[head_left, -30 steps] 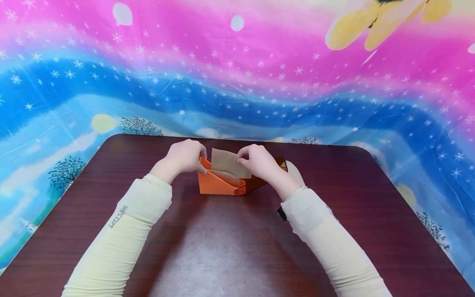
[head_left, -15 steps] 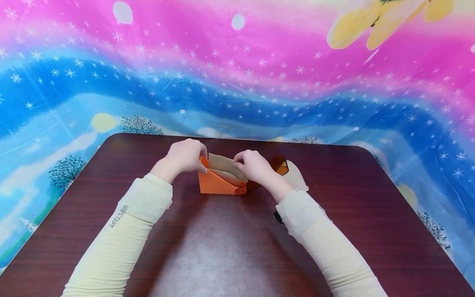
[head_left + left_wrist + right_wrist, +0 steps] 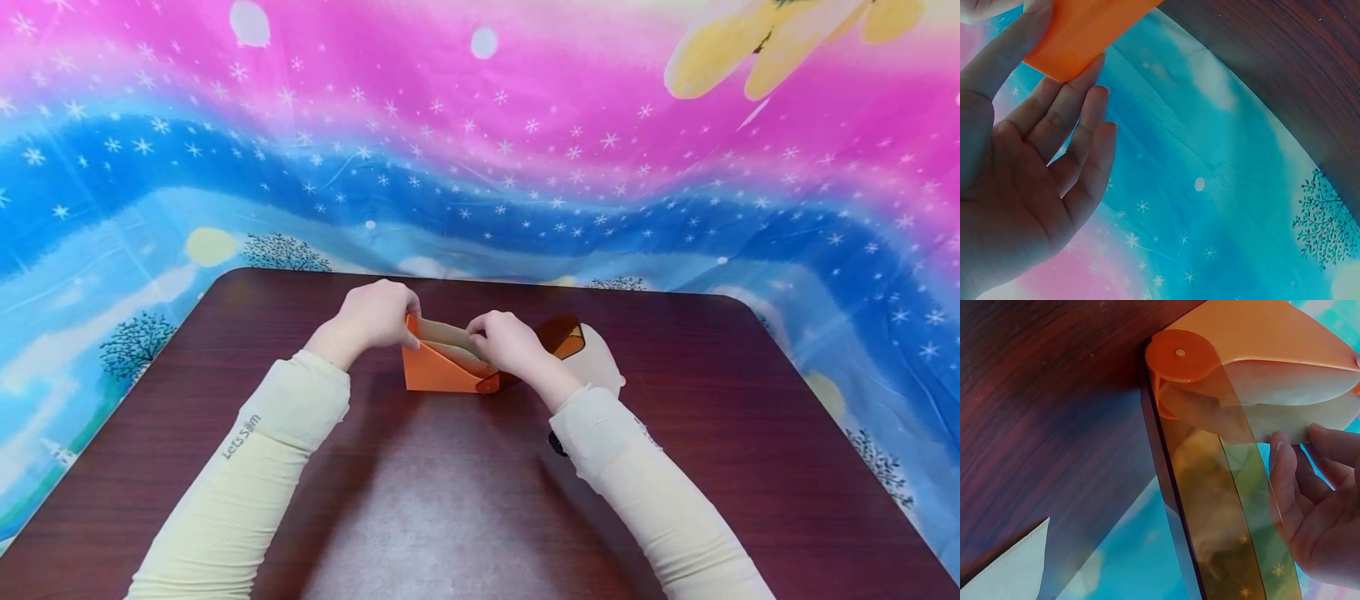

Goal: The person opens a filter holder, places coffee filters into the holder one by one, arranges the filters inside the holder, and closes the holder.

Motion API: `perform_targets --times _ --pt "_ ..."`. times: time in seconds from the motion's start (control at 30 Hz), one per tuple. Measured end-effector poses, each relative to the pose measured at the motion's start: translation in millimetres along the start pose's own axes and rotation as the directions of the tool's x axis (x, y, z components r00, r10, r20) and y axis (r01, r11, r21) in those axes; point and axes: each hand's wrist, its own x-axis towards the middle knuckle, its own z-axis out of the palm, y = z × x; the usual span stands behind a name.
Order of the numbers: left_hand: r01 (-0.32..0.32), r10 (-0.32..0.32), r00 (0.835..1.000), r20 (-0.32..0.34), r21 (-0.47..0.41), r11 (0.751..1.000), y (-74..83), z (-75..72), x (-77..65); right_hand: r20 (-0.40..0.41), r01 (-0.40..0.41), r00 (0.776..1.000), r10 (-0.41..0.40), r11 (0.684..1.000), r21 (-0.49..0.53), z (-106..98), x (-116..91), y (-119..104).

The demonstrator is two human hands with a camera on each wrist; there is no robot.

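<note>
Near the table's far edge stands an orange box (image 3: 442, 373) with its tinted see-through amber lid (image 3: 564, 335) swung down to the right. My left hand (image 3: 375, 313) grips the box's left end, thumb on the near side and fingers behind; the left wrist view shows fingertips against the orange wall (image 3: 1094, 28). Pale paper coffee filters (image 3: 1285, 415) stand inside, their lower parts hidden by the box wall. My right hand (image 3: 508, 343) pinches the top edge of the rear filter between thumb and fingers, just above the box's right part.
Another pale coffee filter (image 3: 600, 360), with a crimped edge, lies on the dark wood table (image 3: 450, 500) right of the box, partly behind the lid and right wrist. A colourful printed cloth (image 3: 480, 150) hangs behind the table.
My right hand has lowered the coffee filter into the box, moving slightly left; its top now stands just above the box. The left hand keeps its hold on the box.
</note>
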Motion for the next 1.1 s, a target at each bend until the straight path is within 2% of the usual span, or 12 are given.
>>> perform_targets --times 0.57,0.77,0.93,1.1 --pt "-0.009 0.01 1.0 0.007 -0.004 1.0 1.9 1.2 0.5 -0.005 0.009 1.0 -0.009 0.999 -0.038 10 2 -3" --pt "-0.006 0.006 1.0 0.012 -0.004 1.0 2.0 1.2 0.7 -0.01 -0.011 1.0 0.01 0.998 -0.054 10 2 -4" --pt "-0.003 0.003 1.0 0.013 -0.001 1.0 0.9 0.8 0.8 -0.04 -0.007 0.999 0.006 1.0 -0.022 -3 -2 -2" --pt "-0.001 0.001 1.0 0.008 -0.003 1.0 -0.9 1.7 0.8 -0.137 0.0 0.991 0.005 0.999 0.041 -32 -7 7"
